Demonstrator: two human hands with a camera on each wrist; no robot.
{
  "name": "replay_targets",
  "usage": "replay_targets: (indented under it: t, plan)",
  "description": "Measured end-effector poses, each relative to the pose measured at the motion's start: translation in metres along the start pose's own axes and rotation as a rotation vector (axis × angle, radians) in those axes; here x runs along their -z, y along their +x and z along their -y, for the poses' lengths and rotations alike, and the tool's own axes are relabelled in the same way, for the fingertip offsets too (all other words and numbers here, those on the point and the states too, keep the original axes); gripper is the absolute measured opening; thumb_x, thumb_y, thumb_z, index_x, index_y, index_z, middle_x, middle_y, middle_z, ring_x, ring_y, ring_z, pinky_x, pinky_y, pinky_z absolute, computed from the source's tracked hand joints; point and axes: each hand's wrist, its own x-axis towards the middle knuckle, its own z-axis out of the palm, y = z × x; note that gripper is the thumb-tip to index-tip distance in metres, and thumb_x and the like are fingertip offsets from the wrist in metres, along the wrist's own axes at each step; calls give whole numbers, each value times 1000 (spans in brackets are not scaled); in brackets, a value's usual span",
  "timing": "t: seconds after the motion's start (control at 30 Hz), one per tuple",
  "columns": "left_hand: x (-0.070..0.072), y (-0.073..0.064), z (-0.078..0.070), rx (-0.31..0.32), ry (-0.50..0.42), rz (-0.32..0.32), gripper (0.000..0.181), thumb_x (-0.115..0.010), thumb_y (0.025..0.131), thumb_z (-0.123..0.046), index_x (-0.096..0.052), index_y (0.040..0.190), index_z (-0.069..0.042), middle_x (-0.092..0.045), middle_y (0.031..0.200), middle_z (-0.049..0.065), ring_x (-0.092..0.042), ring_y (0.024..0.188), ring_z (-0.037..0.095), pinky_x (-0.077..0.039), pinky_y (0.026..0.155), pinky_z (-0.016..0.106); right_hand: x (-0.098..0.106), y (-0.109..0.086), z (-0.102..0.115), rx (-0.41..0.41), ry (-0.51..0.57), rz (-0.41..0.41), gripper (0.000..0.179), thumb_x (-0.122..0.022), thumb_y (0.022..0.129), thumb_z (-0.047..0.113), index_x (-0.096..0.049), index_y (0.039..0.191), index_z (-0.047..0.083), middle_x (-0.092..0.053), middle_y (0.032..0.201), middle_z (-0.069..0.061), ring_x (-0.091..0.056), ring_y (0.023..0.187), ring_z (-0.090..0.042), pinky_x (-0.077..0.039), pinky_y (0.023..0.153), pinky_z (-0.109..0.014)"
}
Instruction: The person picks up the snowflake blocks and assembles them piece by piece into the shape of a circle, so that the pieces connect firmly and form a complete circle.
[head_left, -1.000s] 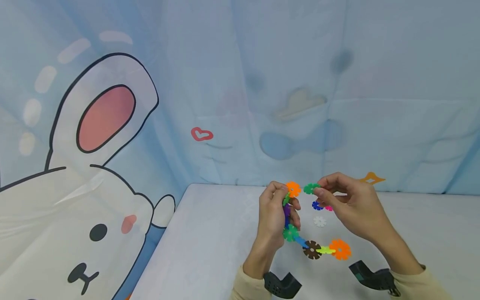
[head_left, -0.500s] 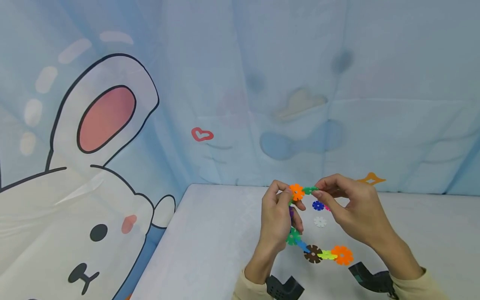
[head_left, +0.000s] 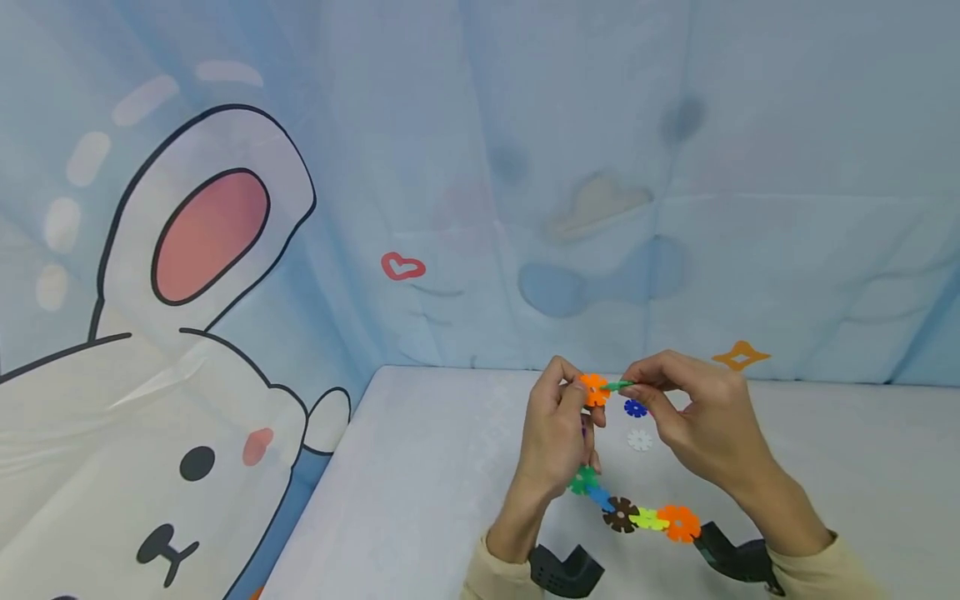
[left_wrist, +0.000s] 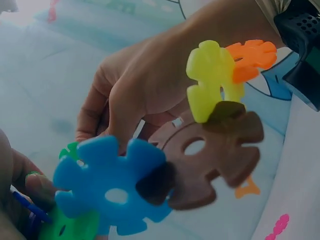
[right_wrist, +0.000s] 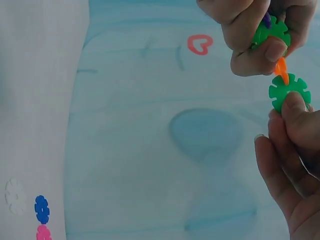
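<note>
My left hand [head_left: 553, 433] grips a chain of flower-shaped interlocking discs, its thumb on a green disc [right_wrist: 280, 37] near the upper end. From that hand the chain hangs down through a blue disc [left_wrist: 107, 172], a brown disc [left_wrist: 210, 162] and a yellow disc [head_left: 649, 518] to an orange disc [head_left: 681, 523]. Another orange disc [head_left: 596, 390] stands at the upper end. Between thumb and fingers, my right hand [head_left: 701, 421] pinches a green disc [right_wrist: 280, 92], whose edge meets that orange disc. Part of the chain is hidden behind the left fingers.
On the white table [head_left: 435, 467] lie a loose dark blue disc [head_left: 635, 408] and a white disc [head_left: 640, 440]. A pink disc [right_wrist: 43, 232] shows in the right wrist view. Behind the table hangs a printed blue curtain [head_left: 465, 167].
The right hand has moved its green disc left to the orange one; a gap parted them before. That green disc has turned nearly edge-on. The chain's lower end has sunk slightly.
</note>
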Motion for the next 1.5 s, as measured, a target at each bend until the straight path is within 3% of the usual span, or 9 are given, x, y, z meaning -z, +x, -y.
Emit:
replay_targets:
  t: [0.13,0.3,0.5,0.6,0.8,0.97,1.2,1.3,1.5]
  plan:
    - [4,5,3,62,-56,-62,16,-40,106,-8,-53,96,-8,-56,64,1,-33,32,9,-47,36,22,4,1,-4,-64,32,75,47,-90,68,-14,-77,106,8,-79,89,1,-73,73,-4,-57,74,-8]
    - [11,11,7,134,-146,-140,16,-44,104,-11,-58,95,-11,-56,65,1,-37,35,9,-48,38,22,12,-7,-26,-287,-32,311,50,-87,86,6,-69,132,10,-79,99,1,-74,81,-11,-61,71,-17]
    - [17,14,12,152,-231,-167,17,-43,102,-14,-53,89,-13,-51,66,1,-34,36,10,-44,38,21,2,-32,-63,-570,-115,715,37,-83,92,23,-71,119,0,-76,95,-3,-70,83,-19,-60,67,-32]
    - [17,14,13,155,-257,-176,17,-43,101,-15,-51,85,-14,-48,64,0,-33,36,10,-42,37,21,-11,-43,-72,-631,-123,825,33,-82,93,24,-71,114,0,-74,92,-3,-67,82,-20,-61,69,-38]
    - [16,13,12,152,-310,-146,22,-44,100,-20,-44,79,-15,-42,61,-2,-32,37,9,-40,37,21,-30,-57,-75,-651,-146,852,22,-87,88,17,-69,96,6,-64,84,-2,-57,77,-18,-56,71,-36]
    - [15,12,10,149,-325,-110,23,-49,104,-23,-45,84,-14,-41,62,-3,-32,38,8,-39,38,20,-32,-61,-76,-631,-175,843,24,-88,86,13,-63,87,11,-58,81,0,-52,75,-18,-50,68,-32]
    - [15,10,9,120,-306,-101,15,-51,105,-20,-49,92,-14,-45,66,-2,-32,37,8,-40,38,20,-36,-65,-78,-667,-171,794,27,-90,83,10,-68,98,5,-65,91,-4,-59,84,-22,-60,81,-47]
    - [15,10,9,102,-302,-86,14,-50,105,-19,-49,92,-14,-46,65,-2,-34,37,7,-40,38,19,-38,-66,-80,-691,-152,797,26,-88,84,8,-70,102,4,-66,90,-3,-60,82,-21,-61,79,-45]
    - [16,9,10,67,-303,2,14,-44,106,-16,-45,93,-13,-46,64,-3,-36,37,6,-42,39,18,-35,-66,-84,-706,-122,813,26,-88,85,7,-66,98,4,-63,85,-2,-56,77,-19,-55,70,-33]
